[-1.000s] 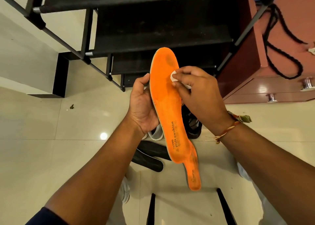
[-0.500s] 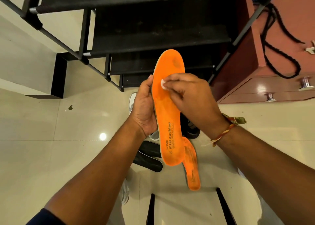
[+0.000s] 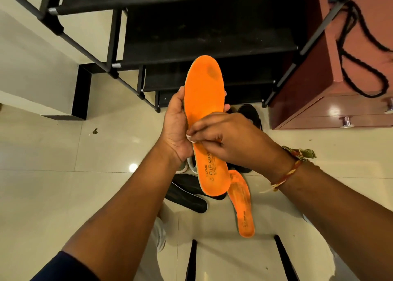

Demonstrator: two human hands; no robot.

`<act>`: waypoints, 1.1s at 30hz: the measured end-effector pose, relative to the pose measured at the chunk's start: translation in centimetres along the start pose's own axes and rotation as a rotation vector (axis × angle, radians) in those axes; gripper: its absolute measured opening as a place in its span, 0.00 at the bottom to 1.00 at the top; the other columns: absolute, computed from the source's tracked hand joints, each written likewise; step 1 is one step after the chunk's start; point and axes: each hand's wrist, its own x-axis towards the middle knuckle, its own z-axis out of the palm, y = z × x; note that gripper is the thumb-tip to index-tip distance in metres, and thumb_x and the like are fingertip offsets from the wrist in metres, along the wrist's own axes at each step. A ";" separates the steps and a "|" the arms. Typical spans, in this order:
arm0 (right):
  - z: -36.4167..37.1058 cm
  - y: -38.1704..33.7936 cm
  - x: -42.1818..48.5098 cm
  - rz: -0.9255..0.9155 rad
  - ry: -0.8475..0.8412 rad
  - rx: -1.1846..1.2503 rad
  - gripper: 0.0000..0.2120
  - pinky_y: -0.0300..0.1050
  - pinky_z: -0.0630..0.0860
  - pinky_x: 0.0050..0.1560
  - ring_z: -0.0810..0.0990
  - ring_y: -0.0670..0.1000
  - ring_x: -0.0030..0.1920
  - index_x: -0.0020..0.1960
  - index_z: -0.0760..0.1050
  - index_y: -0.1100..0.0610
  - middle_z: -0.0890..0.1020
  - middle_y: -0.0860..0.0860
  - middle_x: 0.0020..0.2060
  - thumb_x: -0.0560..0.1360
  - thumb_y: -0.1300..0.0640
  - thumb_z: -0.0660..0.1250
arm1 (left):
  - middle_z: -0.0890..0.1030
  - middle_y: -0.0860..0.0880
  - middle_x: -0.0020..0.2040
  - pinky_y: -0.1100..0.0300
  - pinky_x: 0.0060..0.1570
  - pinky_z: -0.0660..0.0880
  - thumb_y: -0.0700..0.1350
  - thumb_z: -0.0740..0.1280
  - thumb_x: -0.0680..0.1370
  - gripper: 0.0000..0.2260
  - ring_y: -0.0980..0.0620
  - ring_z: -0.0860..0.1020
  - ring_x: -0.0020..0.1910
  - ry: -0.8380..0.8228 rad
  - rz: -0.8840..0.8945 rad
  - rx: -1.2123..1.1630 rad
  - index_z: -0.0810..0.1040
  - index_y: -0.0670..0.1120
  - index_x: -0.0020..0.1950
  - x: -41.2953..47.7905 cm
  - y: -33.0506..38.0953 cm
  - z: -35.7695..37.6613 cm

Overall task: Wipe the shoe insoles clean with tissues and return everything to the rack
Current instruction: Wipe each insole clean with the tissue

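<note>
My left hand (image 3: pixel 175 127) grips an orange insole (image 3: pixel 203 95) by its left edge, holding it upright in front of the black shoe rack (image 3: pixel 191 44). A dark smudge marks the insole's toe end. My right hand (image 3: pixel 231 142) pinches a small white tissue (image 3: pixel 190 137) and presses it on the insole's middle, near the left edge. A second orange insole (image 3: pixel 242 204) lies on the floor below. Two black insoles (image 3: pixel 187 193) lie beside it on the floor.
A reddish-brown cabinet (image 3: pixel 331 89) with metal knobs and a black cord on top stands right of the rack. Dark shoes (image 3: pixel 248 112) and a white shoe (image 3: pixel 191 167) sit on the tiled floor under my hands. A small bit of debris (image 3: pixel 94 131) lies to the left.
My right hand has slid the tissue down the insole from near the toe area to the middle. The insole has shifted slightly upward in my left hand.
</note>
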 end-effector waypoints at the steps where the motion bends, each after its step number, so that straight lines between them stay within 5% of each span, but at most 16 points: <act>1: -0.1 0.1 0.0 0.003 0.002 -0.009 0.09 0.41 0.71 0.62 0.80 0.47 0.58 0.54 0.85 0.55 0.84 0.48 0.55 0.74 0.61 0.72 | 0.67 0.39 0.76 0.42 0.72 0.65 0.68 0.54 0.80 0.35 0.38 0.68 0.72 0.011 -0.003 -0.001 0.68 0.43 0.76 0.1 -0.1 -0.1; 4: -0.6 0.9 -0.1 0.073 0.099 -0.094 0.10 0.49 0.75 0.63 0.80 0.50 0.59 0.56 0.84 0.55 0.83 0.49 0.58 0.76 0.61 0.70 | 0.71 0.37 0.73 0.41 0.72 0.66 0.68 0.53 0.80 0.34 0.38 0.71 0.70 0.024 -0.008 0.046 0.70 0.43 0.75 0.1 -0.7 0.1; 7: -1.5 2.1 -0.3 0.199 0.284 -0.152 0.10 0.53 0.77 0.62 0.81 0.54 0.59 0.57 0.84 0.59 0.83 0.53 0.58 0.77 0.62 0.69 | 0.80 0.40 0.64 0.44 0.61 0.76 0.66 0.52 0.81 0.29 0.41 0.80 0.60 0.018 0.006 0.111 0.75 0.48 0.69 -0.1 -1.2 0.8; 11: -2.1 2.8 -0.5 0.309 0.409 -0.138 0.10 0.43 0.76 0.63 0.80 0.52 0.59 0.57 0.83 0.60 0.81 0.54 0.58 0.78 0.62 0.68 | 0.80 0.39 0.65 0.42 0.63 0.73 0.66 0.53 0.81 0.27 0.39 0.78 0.62 0.020 -0.005 0.152 0.76 0.50 0.67 -0.3 -1.4 1.2; 15: -1.4 2.1 -0.5 0.244 0.335 -0.129 0.10 0.50 0.79 0.59 0.81 0.53 0.58 0.57 0.83 0.60 0.81 0.54 0.58 0.78 0.61 0.69 | 0.82 0.41 0.62 0.44 0.60 0.76 0.67 0.51 0.81 0.29 0.41 0.81 0.59 0.018 0.029 0.149 0.77 0.49 0.67 -0.3 -1.1 1.0; 21: 0.4 0.3 -0.1 0.042 0.085 -0.071 0.09 0.48 0.78 0.59 0.80 0.50 0.57 0.55 0.84 0.55 0.82 0.49 0.57 0.75 0.60 0.71 | 0.78 0.37 0.64 0.45 0.61 0.76 0.72 0.50 0.78 0.38 0.40 0.78 0.61 0.022 0.102 0.049 0.75 0.44 0.70 0.0 -0.2 -0.1; 25: -0.2 1.2 -0.2 0.130 0.239 -0.229 0.09 0.50 0.77 0.60 0.81 0.55 0.55 0.54 0.84 0.58 0.83 0.53 0.55 0.74 0.62 0.72 | 0.76 0.38 0.68 0.40 0.67 0.71 0.70 0.49 0.80 0.35 0.37 0.75 0.67 0.046 0.139 0.082 0.74 0.46 0.72 0.1 -0.6 0.0; 28: -1.3 2.3 -0.4 0.283 0.408 -0.245 0.09 0.52 0.78 0.61 0.81 0.58 0.55 0.54 0.84 0.61 0.83 0.56 0.55 0.75 0.62 0.70 | 0.82 0.42 0.62 0.43 0.60 0.76 0.68 0.49 0.81 0.29 0.41 0.80 0.59 0.071 0.164 0.138 0.80 0.52 0.63 0.1 -1.0 0.7; 33: -0.6 2.0 -0.5 0.285 0.364 -0.233 0.09 0.54 0.78 0.60 0.81 0.57 0.57 0.55 0.84 0.60 0.83 0.56 0.56 0.75 0.63 0.71 | 0.81 0.41 0.63 0.41 0.63 0.74 0.69 0.49 0.80 0.30 0.39 0.79 0.63 0.076 0.167 0.127 0.79 0.50 0.65 -0.1 -0.8 0.7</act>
